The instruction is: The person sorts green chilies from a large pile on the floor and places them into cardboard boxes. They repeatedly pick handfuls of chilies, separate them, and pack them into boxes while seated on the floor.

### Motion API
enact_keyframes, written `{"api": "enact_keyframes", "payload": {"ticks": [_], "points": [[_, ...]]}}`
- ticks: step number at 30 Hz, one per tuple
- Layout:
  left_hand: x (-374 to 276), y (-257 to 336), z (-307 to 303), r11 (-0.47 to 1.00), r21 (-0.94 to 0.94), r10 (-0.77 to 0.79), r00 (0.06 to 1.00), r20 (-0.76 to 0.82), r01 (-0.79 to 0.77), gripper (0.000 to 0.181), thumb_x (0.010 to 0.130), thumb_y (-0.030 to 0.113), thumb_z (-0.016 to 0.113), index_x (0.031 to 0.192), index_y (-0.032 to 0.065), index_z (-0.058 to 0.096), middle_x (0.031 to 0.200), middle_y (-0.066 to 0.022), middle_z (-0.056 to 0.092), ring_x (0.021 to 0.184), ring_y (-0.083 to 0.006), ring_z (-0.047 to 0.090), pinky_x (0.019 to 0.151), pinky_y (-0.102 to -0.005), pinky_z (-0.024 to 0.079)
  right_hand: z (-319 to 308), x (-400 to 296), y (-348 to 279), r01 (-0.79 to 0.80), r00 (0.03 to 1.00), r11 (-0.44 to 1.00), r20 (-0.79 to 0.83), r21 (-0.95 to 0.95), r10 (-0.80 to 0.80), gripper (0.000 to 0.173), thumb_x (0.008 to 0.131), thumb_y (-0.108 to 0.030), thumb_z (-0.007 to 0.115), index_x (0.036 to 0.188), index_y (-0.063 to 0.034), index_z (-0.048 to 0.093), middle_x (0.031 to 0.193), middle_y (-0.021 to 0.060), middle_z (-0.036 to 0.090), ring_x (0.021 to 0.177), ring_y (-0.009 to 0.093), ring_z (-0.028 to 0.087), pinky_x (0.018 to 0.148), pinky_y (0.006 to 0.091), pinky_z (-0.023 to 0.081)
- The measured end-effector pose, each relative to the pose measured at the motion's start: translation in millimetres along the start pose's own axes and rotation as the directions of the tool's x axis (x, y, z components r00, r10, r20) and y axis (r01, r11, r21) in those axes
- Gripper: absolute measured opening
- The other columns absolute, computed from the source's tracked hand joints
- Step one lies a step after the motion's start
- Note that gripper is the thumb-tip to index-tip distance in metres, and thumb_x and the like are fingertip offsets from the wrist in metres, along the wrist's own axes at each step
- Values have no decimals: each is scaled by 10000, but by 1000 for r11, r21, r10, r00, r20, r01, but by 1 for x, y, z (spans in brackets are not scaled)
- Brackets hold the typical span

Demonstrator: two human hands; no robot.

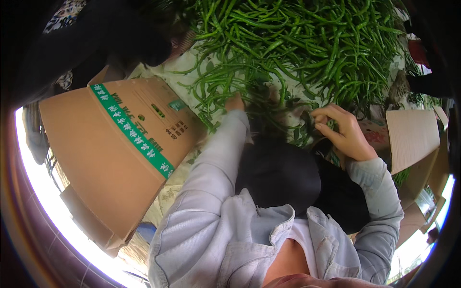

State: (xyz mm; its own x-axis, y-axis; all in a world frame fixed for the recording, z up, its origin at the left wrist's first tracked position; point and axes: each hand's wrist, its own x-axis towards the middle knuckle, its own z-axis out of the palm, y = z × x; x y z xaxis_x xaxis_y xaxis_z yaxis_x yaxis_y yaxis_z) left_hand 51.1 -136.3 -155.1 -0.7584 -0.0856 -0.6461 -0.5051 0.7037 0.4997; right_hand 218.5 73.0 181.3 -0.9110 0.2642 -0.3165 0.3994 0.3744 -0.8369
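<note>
A large heap of long green chili peppers (309,39) spreads over a pale sheet (183,84) in front of me. My left hand (235,102) reaches down among peppers at the heap's near edge; its fingertips are hidden by them, so its grasp cannot be made out. My right hand (336,127) is raised to the right of my knees, fingers bent and thumb close to the index finger, near some green leaves (302,135). Whether something thin lies between those fingertips is unclear.
At the left stands a big cardboard box (97,140) with green printed tape (131,131). Another open carton, its flap (412,138) raised, stands at the right. Dark-clothed people (119,32) are near the upper left and right edges. My dark-clad knees (281,176) lie between my arms.
</note>
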Motion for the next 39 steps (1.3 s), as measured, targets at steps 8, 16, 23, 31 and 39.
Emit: {"api": "enact_keyframes", "payload": {"ticks": [8, 16, 23, 31, 39], "points": [[-130, 72, -69, 616, -410, 779, 442, 445, -673, 230, 874, 211, 641, 1034, 46, 643, 998, -80, 656, 815, -181, 617, 748, -314, 476, 84, 43, 87, 133, 990, 938, 81, -321, -112, 432, 764, -216, 700, 1123, -23, 556, 947, 160, 620, 842, 314, 627, 711, 372, 499], [-20, 67, -67, 762, 28, 643, 761, 88, -647, 251, 793, 104, 619, 1037, 44, 612, 940, -152, 648, 844, -295, 628, 755, -370, 498, 81, 61, 162, -332, 936, 939, 154, 85, 317, 280, 824, -221, 664, 967, 16, 620, 731, 154, 648, 648, 255, 657, 609, 368, 507], [34, 39, -81, 606, 551, 573, 795, 199, -574, 333, 743, 76, 647, 1069, 85, 578, 1009, -150, 606, 950, -357, 582, 807, -435, 472, 58, 67, 180, -397, 918, 888, 79, 232, 390, 223, 881, -196, 621, 996, -5, 630, 757, 87, 640, 625, 144, 614, 591, 309, 490], [18, 70, -82, 223, 581, 761, 512, 398, -783, 391, 705, 93, 690, 1077, 155, 587, 1001, -144, 608, 927, -346, 579, 813, -442, 449, 61, 70, 182, -367, 930, 888, 72, 277, 362, 241, 896, -216, 608, 1014, -6, 614, 828, 58, 640, 648, 128, 608, 603, 297, 489], [22, 93, -75, 31, 702, 600, 575, 556, -711, 339, 769, 174, 661, 1100, 130, 603, 1021, -136, 623, 950, -342, 584, 852, -443, 429, 49, 70, 171, -322, 946, 911, 43, 258, 322, 238, 884, -218, 605, 999, -10, 617, 774, 67, 645, 649, 137, 605, 613, 300, 487]]}}
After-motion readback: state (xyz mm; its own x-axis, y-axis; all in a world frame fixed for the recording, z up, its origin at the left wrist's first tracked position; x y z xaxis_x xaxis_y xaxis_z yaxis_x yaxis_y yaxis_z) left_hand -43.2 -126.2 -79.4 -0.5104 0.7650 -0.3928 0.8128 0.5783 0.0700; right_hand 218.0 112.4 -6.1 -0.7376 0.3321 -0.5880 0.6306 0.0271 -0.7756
